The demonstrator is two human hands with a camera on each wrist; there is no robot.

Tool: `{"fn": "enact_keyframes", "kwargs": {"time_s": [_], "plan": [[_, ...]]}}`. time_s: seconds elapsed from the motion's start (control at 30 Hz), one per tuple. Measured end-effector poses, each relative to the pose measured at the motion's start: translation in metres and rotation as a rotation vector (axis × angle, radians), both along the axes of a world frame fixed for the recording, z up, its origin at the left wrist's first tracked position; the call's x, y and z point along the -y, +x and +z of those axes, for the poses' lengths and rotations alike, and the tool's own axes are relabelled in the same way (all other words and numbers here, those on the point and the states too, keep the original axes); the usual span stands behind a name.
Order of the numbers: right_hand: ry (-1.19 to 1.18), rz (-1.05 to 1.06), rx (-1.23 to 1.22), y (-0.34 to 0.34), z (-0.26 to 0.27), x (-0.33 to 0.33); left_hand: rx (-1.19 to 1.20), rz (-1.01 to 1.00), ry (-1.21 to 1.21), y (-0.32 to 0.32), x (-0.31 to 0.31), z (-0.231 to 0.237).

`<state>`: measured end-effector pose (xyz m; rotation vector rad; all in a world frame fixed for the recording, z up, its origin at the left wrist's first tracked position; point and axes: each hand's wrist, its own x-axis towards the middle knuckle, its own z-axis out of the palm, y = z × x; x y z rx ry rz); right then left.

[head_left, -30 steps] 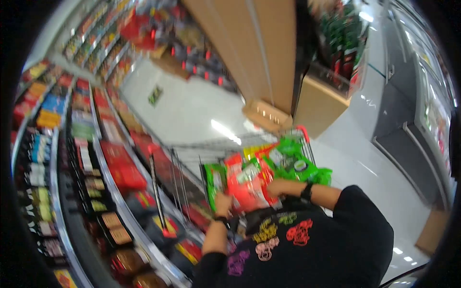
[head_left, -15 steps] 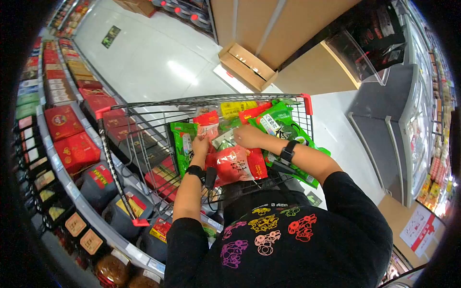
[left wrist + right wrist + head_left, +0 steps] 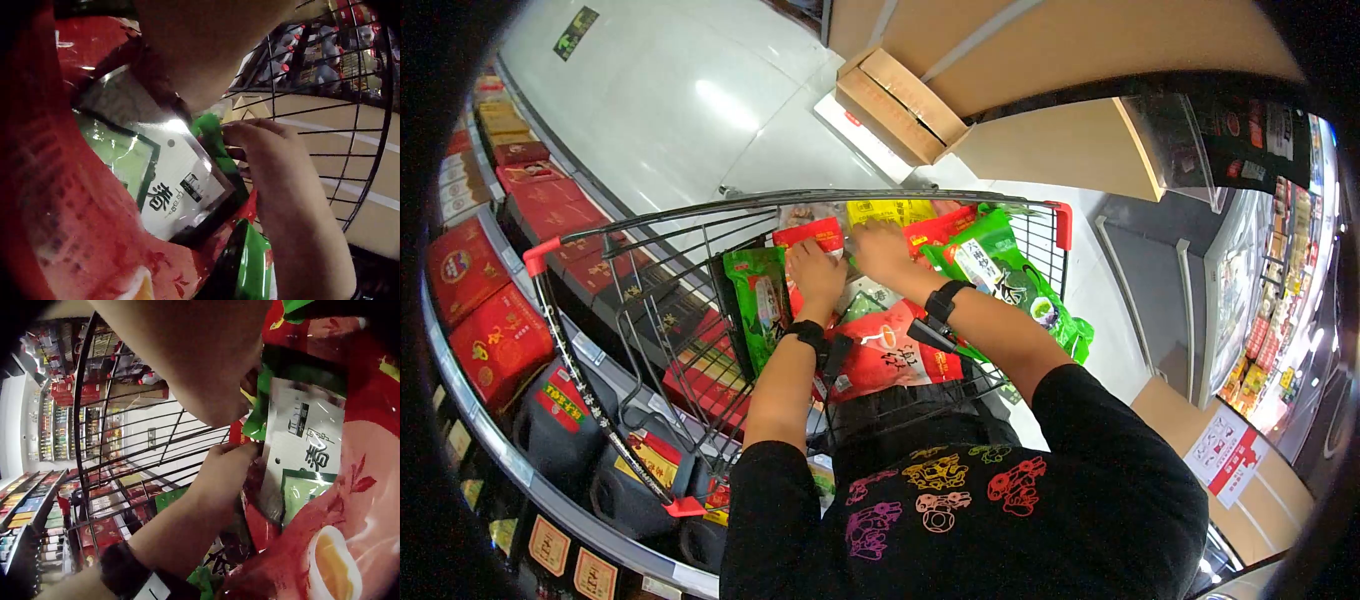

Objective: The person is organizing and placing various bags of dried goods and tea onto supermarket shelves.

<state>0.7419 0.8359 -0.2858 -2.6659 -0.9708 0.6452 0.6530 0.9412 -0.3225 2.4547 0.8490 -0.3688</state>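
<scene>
A shopping cart (image 3: 1060,228) full of bagged goods stands before me, and both hands reach in. My left hand (image 3: 818,275) lies over a red bag (image 3: 808,235) at the left, its fingers curled at the bag's edge. Close beside it, my right hand (image 3: 882,255) has its fingertips bent at the green edge (image 3: 219,147) of a packet, near a yellow bag (image 3: 878,210). Below both hands a white-and-green packet (image 3: 181,181) with dark lettering shows. A larger red bag (image 3: 895,345) lies nearest my body. Green bags (image 3: 1010,270) fill the right side.
Another green bag (image 3: 755,300) stands at the cart's left. Shelves with red boxes (image 3: 495,340) and dark jugs (image 3: 560,420) run along the left. A cardboard box (image 3: 905,100) lies on the floor ahead. A grey cabinet (image 3: 1150,290) stands at the right.
My head view has steadied and shifted. Both hands have moved farther forward over the bags; the right hand has gone from the white-and-green packet toward the yellow bag.
</scene>
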Motion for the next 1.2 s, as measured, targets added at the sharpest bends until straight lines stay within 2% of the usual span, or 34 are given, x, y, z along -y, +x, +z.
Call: {"fn": "enact_keyframes", "kwargs": {"time_s": [0.1, 0.2, 0.3, 0.43, 0.5, 0.6, 0.63, 0.77, 0.87, 0.97, 1.07, 1.2], "plan": [[-0.068, -0.100, -0.078, 0.001, -0.007, -0.007, -0.070, -0.070, 0.133, 0.005, 0.003, 0.011], [-0.089, -0.182, -0.189, 0.010, -0.007, -0.010, -0.032, -0.158, 0.184, 0.004, 0.000, 0.006], [-0.079, -0.156, -0.320, 0.023, -0.010, -0.006, -0.091, -0.177, 0.061, -0.001, -0.007, 0.006], [-0.151, -0.163, -0.407, 0.025, -0.005, -0.009, 0.036, -0.098, 0.050, -0.014, -0.020, 0.023], [-0.147, -0.156, -0.244, 0.016, -0.001, -0.014, 0.140, -0.084, 0.096, -0.027, -0.030, 0.030], [-0.158, -0.147, -0.082, 0.010, -0.006, -0.021, 0.039, -0.045, -0.005, -0.037, -0.043, 0.054], [-0.163, -0.146, -0.044, 0.009, -0.010, -0.023, 0.094, -0.059, 0.047, -0.045, -0.044, 0.054], [-0.185, -0.179, -0.124, 0.009, -0.004, -0.026, 0.141, -0.035, 0.066, -0.055, -0.041, 0.065], [-0.129, -0.100, 0.011, 0.000, -0.001, -0.027, 0.212, -0.021, 0.051, -0.061, -0.038, 0.065], [0.019, 0.092, 0.178, -0.012, -0.015, -0.032, 0.208, 0.018, -0.026, -0.069, -0.035, 0.061], [0.020, 0.271, 0.221, -0.022, -0.036, -0.042, 0.240, 0.060, -0.042, -0.074, -0.033, 0.060], [-0.289, 0.372, 0.220, -0.028, -0.059, -0.064, 0.290, 0.113, -0.084, -0.077, -0.030, 0.060]]}}
